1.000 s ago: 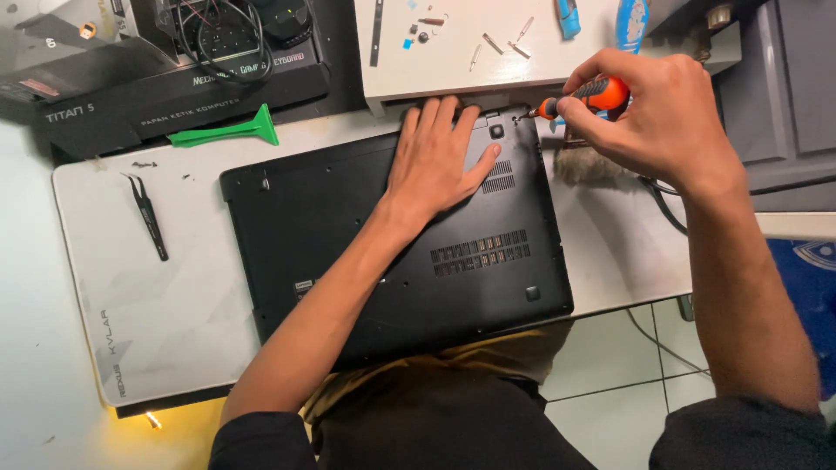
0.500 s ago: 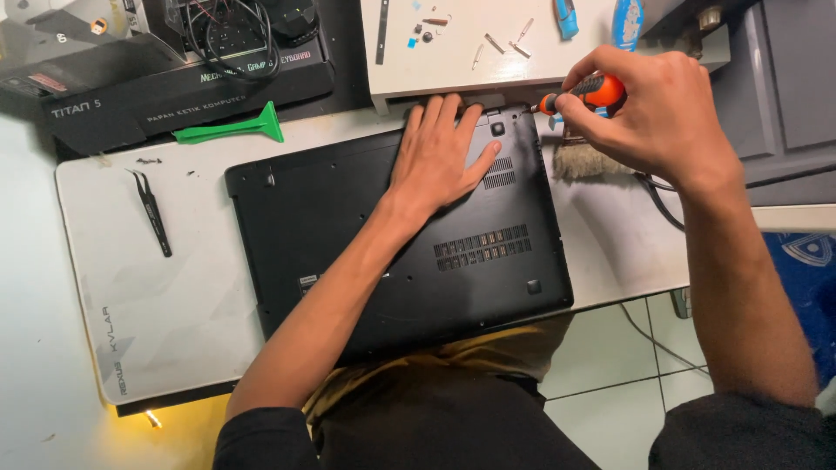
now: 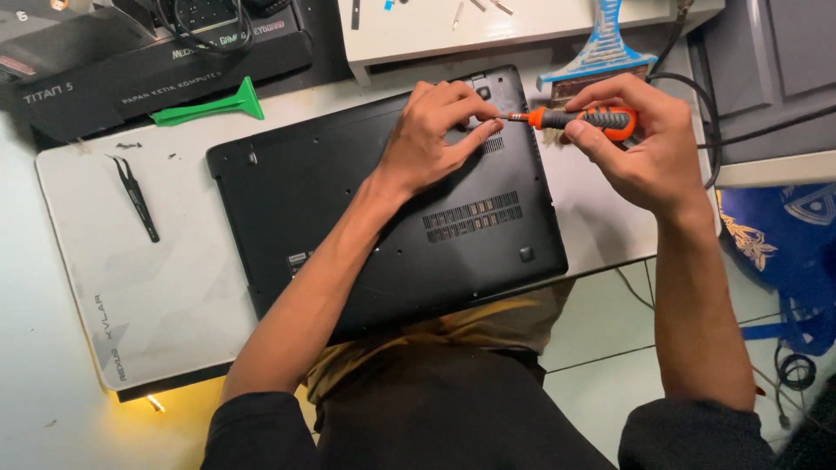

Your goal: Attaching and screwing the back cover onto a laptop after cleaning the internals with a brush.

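Resting on the far right part of the upturned black laptop (image 3: 383,218), the left hand (image 3: 431,135) pinches the metal tip of an orange-and-black screwdriver (image 3: 579,120). The right hand (image 3: 640,144) grasps its handle just right of the laptop. Black tweezers (image 3: 137,196) and a green pry tool (image 3: 209,104) lie well left on the white mat (image 3: 131,287).

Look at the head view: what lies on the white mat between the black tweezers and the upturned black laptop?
Nothing: in the head view the mat is bare between the tweezers and the laptop, apart from a few tiny specks near the tweezers' upper end.
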